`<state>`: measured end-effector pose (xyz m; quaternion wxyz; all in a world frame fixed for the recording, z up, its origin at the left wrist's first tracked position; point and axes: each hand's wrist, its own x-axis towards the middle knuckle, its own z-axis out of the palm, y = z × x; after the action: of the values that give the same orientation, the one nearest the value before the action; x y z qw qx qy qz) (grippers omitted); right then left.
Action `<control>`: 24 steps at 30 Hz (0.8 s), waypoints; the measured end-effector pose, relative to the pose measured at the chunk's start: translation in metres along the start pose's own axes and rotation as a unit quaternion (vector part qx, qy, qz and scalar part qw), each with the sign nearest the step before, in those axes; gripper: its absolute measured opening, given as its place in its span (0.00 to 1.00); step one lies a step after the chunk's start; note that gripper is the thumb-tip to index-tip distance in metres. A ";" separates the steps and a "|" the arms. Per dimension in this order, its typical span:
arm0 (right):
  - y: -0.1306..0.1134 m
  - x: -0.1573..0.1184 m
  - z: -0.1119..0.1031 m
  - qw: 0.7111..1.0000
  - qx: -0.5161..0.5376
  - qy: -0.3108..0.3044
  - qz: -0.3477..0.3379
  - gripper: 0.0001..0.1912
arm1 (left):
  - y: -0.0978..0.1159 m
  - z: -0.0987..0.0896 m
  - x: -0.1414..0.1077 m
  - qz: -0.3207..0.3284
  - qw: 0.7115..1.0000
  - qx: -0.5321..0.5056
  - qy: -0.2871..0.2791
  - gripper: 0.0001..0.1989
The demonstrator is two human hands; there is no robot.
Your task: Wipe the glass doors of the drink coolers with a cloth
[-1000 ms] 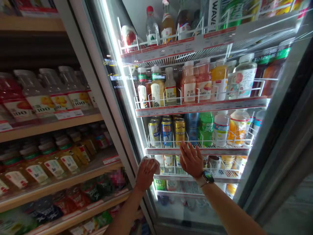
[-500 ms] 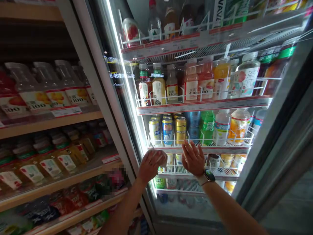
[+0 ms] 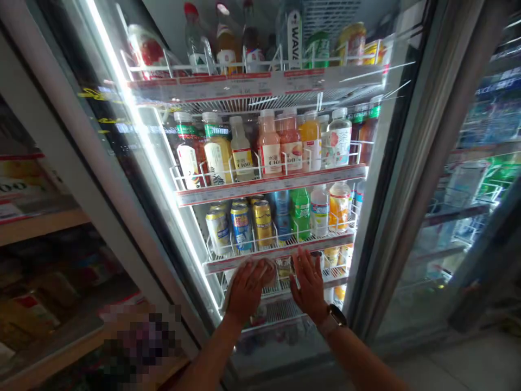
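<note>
Left hand [image 3: 248,290] and right hand [image 3: 309,285] are held apart, with a narrow gap between them. Both are pressed against the glass door [image 3: 280,347] of a brightly lit drinks cooler, low on its central part.

A pale crumpled cloth [image 3: 266,271] is pinned between the left palm and the glass, with its edges showing past the fingers. The glass door is where the cloth is located. The right hand is laid flat with the fingers spread, and nothing is held in it. A black-faced smartwatch [image 3: 332,320] is worn on the right wrist.

Behind the glass door, white wire racks with red-edged price strips [image 3: 271,187] are mounted in tiers. Just above the hands, a blue-and-gold beer can [image 3: 241,225], a gold can [image 3: 262,222] and a green plastic bottle [image 3: 301,214] are stood on a rack. Pink juice bottles [image 3: 269,144] are lined up one tier higher. Items on the rack behind the hands are mostly hidden and cannot be told apart.

To the left of the glass door, a white door frame [image 3: 71,130] is seen, with a wooden shelf [image 3: 40,228] beyond it. To the right, a neighbouring cooler door [image 3: 431,244] is seen.
</note>
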<state>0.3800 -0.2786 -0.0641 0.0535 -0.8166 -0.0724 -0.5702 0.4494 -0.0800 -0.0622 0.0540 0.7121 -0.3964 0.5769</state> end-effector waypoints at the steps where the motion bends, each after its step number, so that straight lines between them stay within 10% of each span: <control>1: 0.010 -0.005 -0.005 1.000 -0.001 -0.004 -0.003 0.37 | 0.006 0.003 -0.005 0.010 1.000 -0.004 -0.006 0.25; 4: 0.049 -0.001 -0.017 1.000 -0.003 0.001 -0.014 0.37 | 0.022 0.009 0.013 0.015 1.000 0.001 -0.006 0.25; 14: 0.167 0.078 -0.050 0.997 -0.015 0.022 -0.073 0.36 | 0.071 0.033 0.216 -0.147 0.984 -0.013 0.102 0.29; 17: 0.169 0.073 -0.049 0.996 0.016 0.018 -0.087 0.35 | 0.105 0.049 0.205 -0.124 0.988 -0.007 0.089 0.26; 24: 0.167 0.069 -0.045 0.993 0.063 0.038 -0.096 0.35 | 0.177 0.085 0.088 -0.063 0.997 0.033 0.009 0.21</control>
<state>0.3917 -0.4466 0.0150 0.0523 -0.7788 -0.1846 -0.5972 0.4063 -0.2901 -0.0813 0.0706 0.7318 -0.3310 0.5916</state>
